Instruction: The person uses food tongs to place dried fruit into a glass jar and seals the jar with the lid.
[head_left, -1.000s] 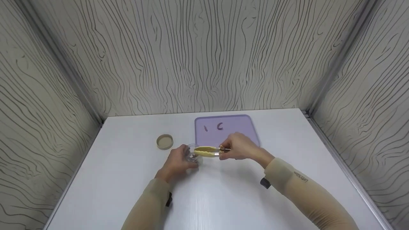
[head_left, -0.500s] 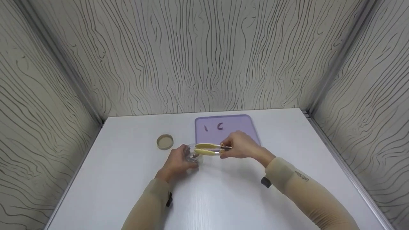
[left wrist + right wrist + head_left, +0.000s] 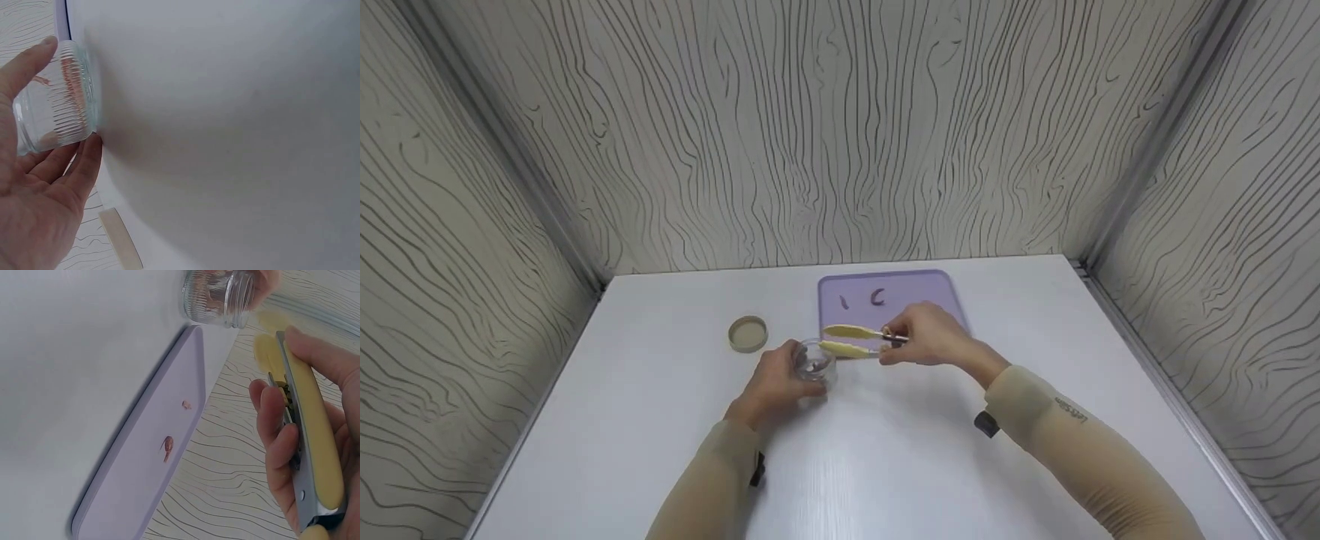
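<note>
In the head view, my left hand [image 3: 775,384] grips a clear glass jar [image 3: 819,366] standing on the table. The left wrist view shows thumb and fingers on either side of its ribbed wall, with reddish strips [image 3: 72,79] inside. My right hand [image 3: 934,339] holds yellow-tipped tongs [image 3: 844,349] level by their handles. Their arms stand apart, near the jar's far rim, with nothing seen between them. On a lilac tray [image 3: 922,289] lie a curled reddish-brown piece [image 3: 877,298] and a smaller straight one [image 3: 844,302].
A beige round lid [image 3: 748,334] lies left of the jar on the white table [image 3: 660,420]. Wood-patterned panels [image 3: 840,135] enclose the back and both sides. The tray sits behind and to the right of the jar, partly under my right hand.
My right hand has moved slightly away and to the right, taking the tongs up from the jar's mouth. The tongs have spread wider. My left hand and the jar stay put.
</note>
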Demonstrator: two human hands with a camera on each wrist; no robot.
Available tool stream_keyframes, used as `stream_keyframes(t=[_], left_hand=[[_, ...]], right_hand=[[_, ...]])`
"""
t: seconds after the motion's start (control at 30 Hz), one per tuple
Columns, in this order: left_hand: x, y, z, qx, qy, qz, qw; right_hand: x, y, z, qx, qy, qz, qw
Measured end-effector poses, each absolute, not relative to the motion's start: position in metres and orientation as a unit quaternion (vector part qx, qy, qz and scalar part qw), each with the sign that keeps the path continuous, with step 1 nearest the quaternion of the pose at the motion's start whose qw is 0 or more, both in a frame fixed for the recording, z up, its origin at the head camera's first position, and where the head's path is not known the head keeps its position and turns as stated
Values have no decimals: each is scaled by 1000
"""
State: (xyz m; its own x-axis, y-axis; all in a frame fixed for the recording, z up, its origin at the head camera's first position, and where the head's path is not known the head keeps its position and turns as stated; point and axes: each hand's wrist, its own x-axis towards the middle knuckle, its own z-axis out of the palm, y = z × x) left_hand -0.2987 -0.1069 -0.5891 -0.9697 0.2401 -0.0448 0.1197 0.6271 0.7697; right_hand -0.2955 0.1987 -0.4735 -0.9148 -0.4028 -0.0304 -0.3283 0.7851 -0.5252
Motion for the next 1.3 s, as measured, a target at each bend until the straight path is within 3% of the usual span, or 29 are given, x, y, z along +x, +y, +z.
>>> stream_keyframes(t=[1.3], left_hand=[[-301, -108, -590, 112, 893, 432, 64]], right_hand=[[-330, 213, -485, -134, 948, -281, 64]])
